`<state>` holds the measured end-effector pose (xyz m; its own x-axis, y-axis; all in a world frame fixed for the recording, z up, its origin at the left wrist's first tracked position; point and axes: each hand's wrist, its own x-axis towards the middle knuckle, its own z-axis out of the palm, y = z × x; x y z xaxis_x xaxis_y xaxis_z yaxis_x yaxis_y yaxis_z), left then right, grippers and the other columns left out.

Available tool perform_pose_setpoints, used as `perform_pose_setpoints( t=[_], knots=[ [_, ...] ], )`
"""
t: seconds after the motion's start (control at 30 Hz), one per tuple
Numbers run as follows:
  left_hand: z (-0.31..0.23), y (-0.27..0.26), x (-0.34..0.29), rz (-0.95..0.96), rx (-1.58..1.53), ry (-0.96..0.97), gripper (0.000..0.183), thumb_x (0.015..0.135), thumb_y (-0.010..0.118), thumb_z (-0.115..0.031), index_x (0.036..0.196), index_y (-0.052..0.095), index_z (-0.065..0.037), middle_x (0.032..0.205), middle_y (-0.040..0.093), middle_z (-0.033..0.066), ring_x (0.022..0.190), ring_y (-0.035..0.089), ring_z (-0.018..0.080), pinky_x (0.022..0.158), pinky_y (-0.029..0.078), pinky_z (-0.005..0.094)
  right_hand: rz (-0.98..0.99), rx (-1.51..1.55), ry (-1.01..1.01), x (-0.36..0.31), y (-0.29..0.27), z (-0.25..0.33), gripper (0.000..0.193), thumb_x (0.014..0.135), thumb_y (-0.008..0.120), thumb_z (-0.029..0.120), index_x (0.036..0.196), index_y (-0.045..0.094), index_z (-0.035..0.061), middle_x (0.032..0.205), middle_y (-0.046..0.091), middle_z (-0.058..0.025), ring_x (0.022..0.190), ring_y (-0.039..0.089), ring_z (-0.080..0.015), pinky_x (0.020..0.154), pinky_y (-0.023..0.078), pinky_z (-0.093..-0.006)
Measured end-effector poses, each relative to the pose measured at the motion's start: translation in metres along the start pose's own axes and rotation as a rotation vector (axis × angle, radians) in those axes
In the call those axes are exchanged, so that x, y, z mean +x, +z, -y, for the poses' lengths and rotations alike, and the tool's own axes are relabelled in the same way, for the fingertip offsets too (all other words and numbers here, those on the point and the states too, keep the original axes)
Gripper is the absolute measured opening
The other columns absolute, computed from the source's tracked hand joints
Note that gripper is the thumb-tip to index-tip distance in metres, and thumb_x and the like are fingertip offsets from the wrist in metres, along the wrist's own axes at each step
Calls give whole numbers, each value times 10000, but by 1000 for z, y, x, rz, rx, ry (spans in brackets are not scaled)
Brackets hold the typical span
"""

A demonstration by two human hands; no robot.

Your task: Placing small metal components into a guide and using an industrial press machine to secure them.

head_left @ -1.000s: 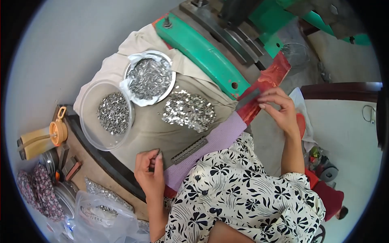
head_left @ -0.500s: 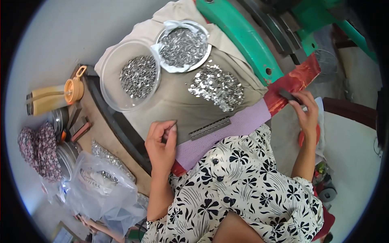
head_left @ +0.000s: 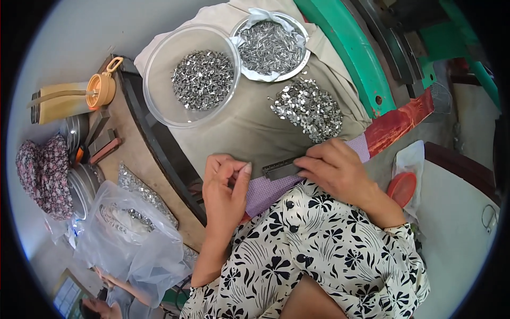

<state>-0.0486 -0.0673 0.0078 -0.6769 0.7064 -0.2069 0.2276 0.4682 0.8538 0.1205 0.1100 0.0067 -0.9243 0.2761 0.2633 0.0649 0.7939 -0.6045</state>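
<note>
My left hand [head_left: 226,186] is closed, thumb and forefinger pinched together above the cloth; whatever may be between them is too small to make out. My right hand [head_left: 337,173] has its thumb and fingers closed at the right end of a dark narrow bar [head_left: 280,169] with a row of slots or holes, and covers that end. Under the bar lies a purple ribbed cloth strip [head_left: 259,195] along the near table edge. Beyond my right hand, a loose pile of small shiny metal pieces [head_left: 308,110] rests on the tan cloth [head_left: 212,143].
A clear round tub [head_left: 159,101] and a metal bowl [head_left: 303,58], both holding small metal parts, stand at the back. A green machine frame [head_left: 350,48] borders the right. Plastic bags [head_left: 133,244] and an orange-lidded bottle [head_left: 101,90] are left; another person [head_left: 114,305] sits lower left.
My right hand has come left from the red cloth, where it held a small dark block, to the slotted bar. My left hand keeps its pinch. The view has shifted slightly.
</note>
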Motion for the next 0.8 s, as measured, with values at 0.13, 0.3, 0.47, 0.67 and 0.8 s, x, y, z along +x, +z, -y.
perform_pose_setpoints(
  t=[0.13, 0.3, 0.47, 0.67, 0.8],
  knots=[
    [-6, 4, -2, 49, 142, -9, 181, 928, 697, -159, 862, 664, 7, 934, 566, 118, 765, 585, 268, 676, 475, 351, 24, -15, -52, 8, 9, 0, 358, 674, 839, 126, 1013, 731, 82, 936, 622, -51, 781, 584, -237, 648, 492, -344],
    [-10, 7, -3, 90, 162, 1, 164, 887, 720, -144, 860, 665, 9, 965, 568, 124, 830, 599, 297, 723, 485, 385, 37, -11, -39, 9, 10, -1, 354, 677, 833, 131, 1012, 733, 76, 940, 618, -50, 789, 576, -237, 645, 495, -347],
    [-11, 9, -4, 112, 212, 50, 148, 855, 742, -116, 848, 660, 6, 981, 564, 109, 897, 596, 267, 765, 472, 350, 70, -29, -25, 5, 6, 1, 296, 732, 765, 153, 1006, 715, 51, 955, 607, -49, 864, 580, -230, 711, 509, -350],
    [-11, 10, -7, 119, 234, 57, 151, 850, 742, -104, 837, 653, 16, 1002, 565, 118, 927, 591, 277, 816, 465, 344, 37, -55, -18, -1, 8, 3, 379, 692, 837, 149, 1052, 740, 82, 950, 619, -49, 818, 583, -232, 673, 483, -345],
    [-10, 9, -6, 117, 238, 64, 154, 841, 751, -99, 835, 650, 16, 1015, 566, 119, 928, 592, 274, 813, 467, 341, -22, -19, 114, -9, -2, -1, 387, 717, 834, 153, 1086, 741, 81, 954, 618, -62, 836, 590, -242, 690, 481, -346]
  ],
)
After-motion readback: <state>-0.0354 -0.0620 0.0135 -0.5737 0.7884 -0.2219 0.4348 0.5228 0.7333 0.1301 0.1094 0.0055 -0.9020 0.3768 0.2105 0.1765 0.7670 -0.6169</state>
